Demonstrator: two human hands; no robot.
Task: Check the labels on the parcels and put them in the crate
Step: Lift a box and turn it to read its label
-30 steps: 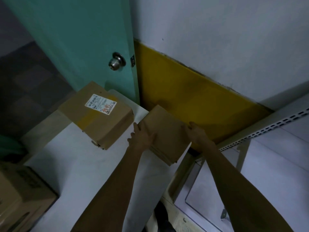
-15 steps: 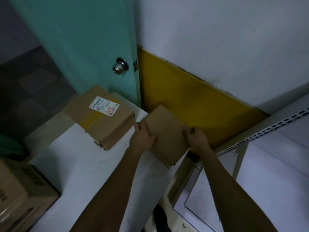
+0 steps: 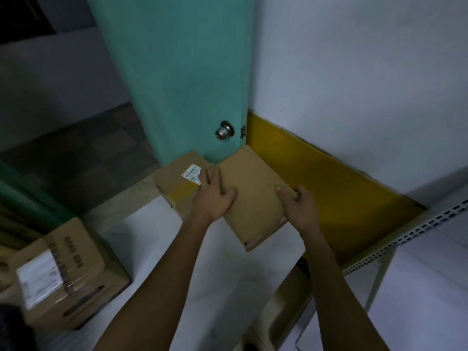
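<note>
— What's in the hands?

— A flat, rectangular parcel (image 3: 253, 191) of plain brown cardboard, smooth and matte, lifted at the centre of the frame with its broad face tilted up toward the camera. The left hand (image 3: 214, 198) clasps its left edge, thumb across the face and fingers curled behind. The right hand (image 3: 298, 206) grips the right edge the same way, thumb on top.

— Any label on it?

— None on the face that shows; the near corner has a small dark dot and a pale strip, too dim to read.

— And the other parcels?

— Just behind the left hand sits a boxy cardboard carton (image 3: 174, 183) with a white printed label (image 3: 192, 173) half hidden by the fingers and a yellowish band down its front. At lower left stands a larger carton (image 3: 73, 279), wrapped in glossy clear tape, with dark lettering and a white label. Both rest on a smooth white table (image 3: 217, 274).

— The surroundings?

— A teal door (image 3: 182, 79) with a round metal knob (image 3: 224, 130), a white wall with a yellow band (image 3: 326, 178), and perforated metal shelving (image 3: 417, 231) at right.
</note>
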